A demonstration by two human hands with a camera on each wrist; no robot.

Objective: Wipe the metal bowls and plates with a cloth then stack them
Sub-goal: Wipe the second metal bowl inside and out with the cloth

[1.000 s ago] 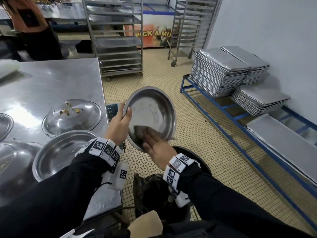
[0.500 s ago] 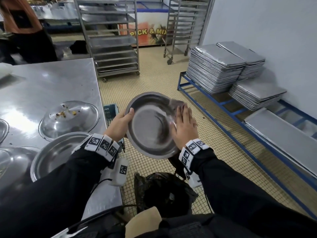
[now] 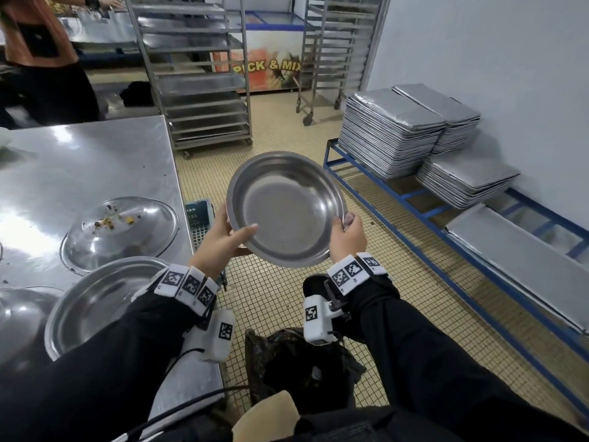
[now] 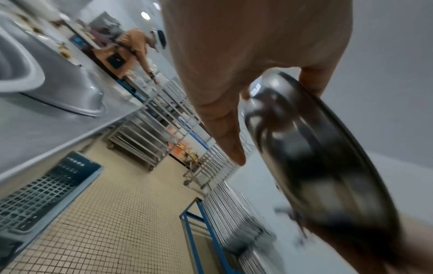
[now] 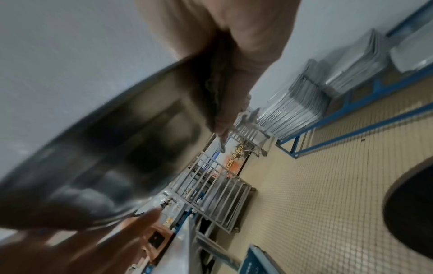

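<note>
Head view: metal bowl (image 3: 287,208) is held in the air over the tiled floor, right of the steel table (image 3: 89,161), above the black-lined bin (image 3: 299,368). Inside faces up toward the camera.

Change: a second ago the right hand (image 3: 345,237) was rubbing the cloth (image 3: 349,217) inside the bowl; half a second ago it lay flat across the right rim. Now it has moved off the inner surface and clamps the right rim, cloth bunched between fingers and bowl edge. The bowl has also tipped from steep to near level.

Left hand (image 3: 223,240) grips the left rim, thumb inside, fingers underneath; the left wrist view confirms this, with one finger extended. Both hands are closed on the bowl.

Judgement: interior looks clean and dry, no residue showing, so the wipe on this piece is probably done. Next call is likely stacking it. Table holds an upturned plate (image 3: 95,301) nearby and an inverted dish (image 3: 121,231) with food scraps on it, which needs wiping.
</note>
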